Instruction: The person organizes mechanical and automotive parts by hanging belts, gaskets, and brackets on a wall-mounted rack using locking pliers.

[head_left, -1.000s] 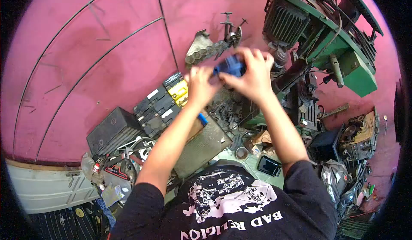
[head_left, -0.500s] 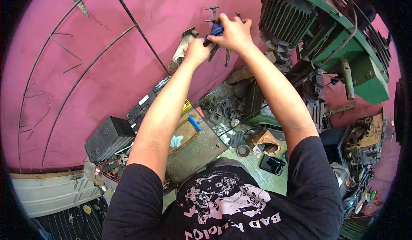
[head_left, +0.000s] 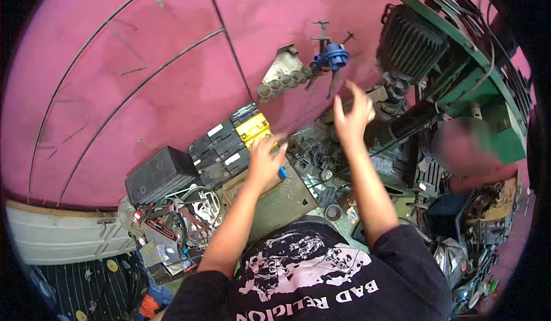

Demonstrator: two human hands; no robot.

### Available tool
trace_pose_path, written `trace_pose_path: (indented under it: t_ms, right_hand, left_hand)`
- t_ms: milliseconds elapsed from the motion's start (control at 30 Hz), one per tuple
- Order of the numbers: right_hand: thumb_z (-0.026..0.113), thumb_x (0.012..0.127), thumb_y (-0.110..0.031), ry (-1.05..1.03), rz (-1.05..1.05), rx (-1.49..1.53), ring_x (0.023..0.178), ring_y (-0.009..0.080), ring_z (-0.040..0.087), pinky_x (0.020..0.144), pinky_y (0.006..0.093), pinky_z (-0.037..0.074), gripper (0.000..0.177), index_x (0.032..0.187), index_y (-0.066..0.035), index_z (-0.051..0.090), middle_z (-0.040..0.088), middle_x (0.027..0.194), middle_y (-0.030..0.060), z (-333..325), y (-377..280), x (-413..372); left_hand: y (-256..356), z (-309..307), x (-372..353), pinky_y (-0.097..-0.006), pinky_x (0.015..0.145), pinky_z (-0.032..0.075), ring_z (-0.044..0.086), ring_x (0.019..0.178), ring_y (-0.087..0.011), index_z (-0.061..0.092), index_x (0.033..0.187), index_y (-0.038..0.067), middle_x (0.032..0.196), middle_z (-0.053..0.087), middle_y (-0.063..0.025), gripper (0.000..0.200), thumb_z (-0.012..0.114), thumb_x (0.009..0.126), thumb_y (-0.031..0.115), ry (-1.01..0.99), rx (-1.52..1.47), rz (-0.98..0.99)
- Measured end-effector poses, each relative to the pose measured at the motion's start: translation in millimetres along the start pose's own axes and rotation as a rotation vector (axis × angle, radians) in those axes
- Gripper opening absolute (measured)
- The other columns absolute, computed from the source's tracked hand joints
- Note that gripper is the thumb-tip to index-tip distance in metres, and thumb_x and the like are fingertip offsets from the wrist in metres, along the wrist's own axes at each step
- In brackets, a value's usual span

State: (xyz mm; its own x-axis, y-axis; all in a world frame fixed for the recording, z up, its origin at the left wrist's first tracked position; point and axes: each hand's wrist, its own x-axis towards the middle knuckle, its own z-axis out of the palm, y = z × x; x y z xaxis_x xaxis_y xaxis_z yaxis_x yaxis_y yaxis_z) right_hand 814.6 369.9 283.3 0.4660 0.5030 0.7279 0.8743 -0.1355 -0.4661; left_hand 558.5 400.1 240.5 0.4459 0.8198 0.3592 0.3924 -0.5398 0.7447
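A blue round part (head_left: 336,55) hangs against the pink wall together with dark metal pullers (head_left: 331,82) with T-shaped ends. My right hand (head_left: 354,117) is below and to the right of them, apart from them, fingers spread and holding nothing. Lower down, my left hand (head_left: 264,163) hovers above the bench top with its thumb and fingers apart; its fingertips are slightly blurred. Just beside it, a short blue object (head_left: 282,173) lies partly hidden on the bench (head_left: 293,197). A pale bracket with several rings (head_left: 284,71) hangs left of the blue part.
Black and yellow batteries (head_left: 253,127) stand along the wall beside a black box (head_left: 159,174). A green machine with a finned motor (head_left: 410,42) juts in at the upper right. Cables and tools (head_left: 183,223) lie at the left. Another person (head_left: 465,149) is at the right.
Both hands have let go of the blue part, which now hangs on the wall. They have moved down and apart, the left to above the bench. The view has shifted.
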Motion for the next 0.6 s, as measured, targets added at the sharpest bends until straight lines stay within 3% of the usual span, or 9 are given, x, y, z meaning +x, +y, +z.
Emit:
trace_pose_path:
  t_ms: [33,100,133,200,267,367,433,467,600]
  right_hand:
    - [0.072,0.087,-0.024,-0.003,0.035,0.081,0.119,0.0300,0.055,0.099,0.0464,0.036,0.044,0.128,-0.013,0.062,0.064,0.124,0.0084,2,-7,-35]
    - [0.069,0.087,-0.019,-0.276,0.173,0.234,0.114,0.0309,0.056,0.098,0.0462,0.036,0.036,0.121,-0.009,0.063,0.064,0.119,0.0109,7,-28,-121]
    - [0.070,0.086,-0.019,-0.390,0.080,0.261,0.112,0.0320,0.056,0.098,0.0475,0.037,0.038,0.121,-0.009,0.062,0.065,0.115,0.0123,12,-37,-166]
    - [0.071,0.086,-0.024,-0.919,-0.012,0.184,0.108,0.0349,0.060,0.098,0.0527,0.037,0.045,0.128,-0.010,0.062,0.069,0.108,0.0137,0,-73,-234]
    - [0.072,0.086,-0.044,-1.572,-0.185,0.125,0.122,0.0342,0.057,0.100,0.0588,0.032,0.057,0.136,-0.018,0.059,0.069,0.125,0.0101,8,-91,-274]
    - [0.068,0.088,-0.049,-1.820,-0.496,-0.031,0.126,0.0344,0.055,0.100,0.0585,0.033,0.058,0.136,-0.018,0.059,0.067,0.131,0.0090,15,-137,-298]
    - [0.065,0.090,-0.050,-1.782,-0.586,-0.010,0.125,0.0347,0.056,0.100,0.0582,0.035,0.054,0.134,-0.018,0.060,0.068,0.127,0.0098,20,-170,-303]
    - [0.065,0.090,-0.048,-1.722,-0.552,0.021,0.124,0.0352,0.056,0.099,0.0582,0.036,0.053,0.134,-0.018,0.061,0.069,0.125,0.0101,23,-186,-304]
    - [0.069,0.089,-0.043,-1.520,-0.474,0.118,0.123,0.0362,0.056,0.098,0.0581,0.039,0.051,0.132,-0.017,0.061,0.070,0.120,0.0109,56,-244,-324]
  left_hand:
    - [-10,-8,-31,-0.0447,0.094,0.047,0.062,0.103,-0.0343,0.073,0.110,0.007,0.106,0.073,-0.0130,0.025,0.073,0.089,0.021,0.012,0.020,-0.079]
    - [-33,-20,-87,-0.0444,0.090,0.048,0.061,0.099,-0.0349,0.074,0.108,0.006,0.105,0.073,-0.0136,0.024,0.073,0.088,0.020,0.088,0.018,-0.178]
    - [-42,-31,-112,-0.0444,0.090,0.048,0.061,0.099,-0.0349,0.074,0.108,0.006,0.105,0.073,-0.0136,0.024,0.073,0.088,0.020,0.112,0.027,-0.194]
    - [-59,-54,-157,-0.0442,0.087,0.048,0.061,0.097,-0.0354,0.073,0.108,0.006,0.104,0.073,-0.0138,0.024,0.073,0.088,0.019,0.044,0.065,-0.316]
    - [-81,-82,-194,-0.0437,0.087,0.049,0.062,0.096,-0.0350,0.073,0.106,0.005,0.102,0.073,-0.0143,0.023,0.074,0.087,0.018,0.095,0.143,-0.343]
    - [-104,-135,-243,-0.0440,0.087,0.049,0.062,0.096,-0.0350,0.074,0.106,0.005,0.100,0.073,-0.0141,0.026,0.076,0.083,0.016,0.123,0.285,-0.419]
    - [-105,-175,-265,-0.0441,0.090,0.047,0.062,0.097,-0.0348,0.073,0.106,0.006,0.101,0.072,-0.0136,0.026,0.076,0.082,0.016,0.238,0.412,-0.398]
    - [-106,-195,-275,-0.0448,0.094,0.046,0.061,0.101,-0.0350,0.073,0.107,0.006,0.105,0.072,-0.0128,0.026,0.075,0.083,0.015,0.210,0.376,-0.510]
    - [-139,-258,-315,-0.0434,0.099,0.043,0.060,0.110,-0.0330,0.071,0.111,0.006,0.116,0.070,-0.0126,0.027,0.072,0.086,0.014,0.432,0.456,-0.415]
